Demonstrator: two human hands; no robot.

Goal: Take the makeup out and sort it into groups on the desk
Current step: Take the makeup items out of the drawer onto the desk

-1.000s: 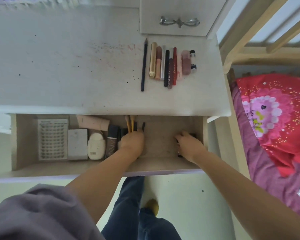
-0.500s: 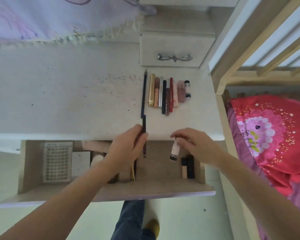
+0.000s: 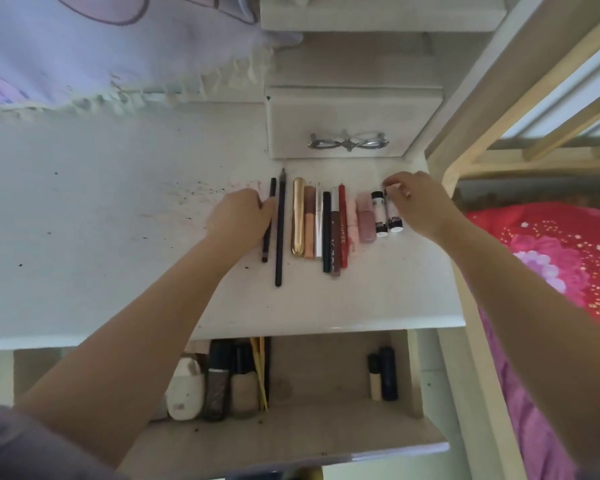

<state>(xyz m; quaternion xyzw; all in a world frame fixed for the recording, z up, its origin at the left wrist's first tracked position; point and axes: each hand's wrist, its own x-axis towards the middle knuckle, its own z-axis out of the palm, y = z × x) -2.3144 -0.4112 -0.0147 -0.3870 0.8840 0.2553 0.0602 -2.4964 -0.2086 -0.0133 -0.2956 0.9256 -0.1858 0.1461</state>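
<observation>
row of makeup on the counter (image 3: 118, 237): one tidy line in front of the small drawer box (image 3: 340, 126). from its left end: a short dark pencil (image 3: 268, 220), a long dark pencil (image 3: 280, 233), a gold tube (image 3: 298, 220), several slim pink, black and red sticks, a mauve bottle (image 3: 366, 220), then two small white tubes with black bands (image 3: 378, 213).

your left hand (image 3: 238, 216) is pinching the short dark pencil, laying it just beside the long one. your right hand (image 3: 418, 206) is pinching the top of the outer white tube (image 3: 395, 220), setting it touching its twin.

progress, as a judgement: roughly halfway. only one group, the slender items, is being formed, and both pieces in your grip are not yet released.

left in the open drawer (image 3: 291, 441): a white compact (image 3: 184, 393), two or three dark and beige bottles (image 3: 229, 382), thin yellow sticks (image 3: 260, 372), and a beige and a dark tube (image 3: 381, 377) at the right. your left arm is hiding the drawer's left part.
</observation>
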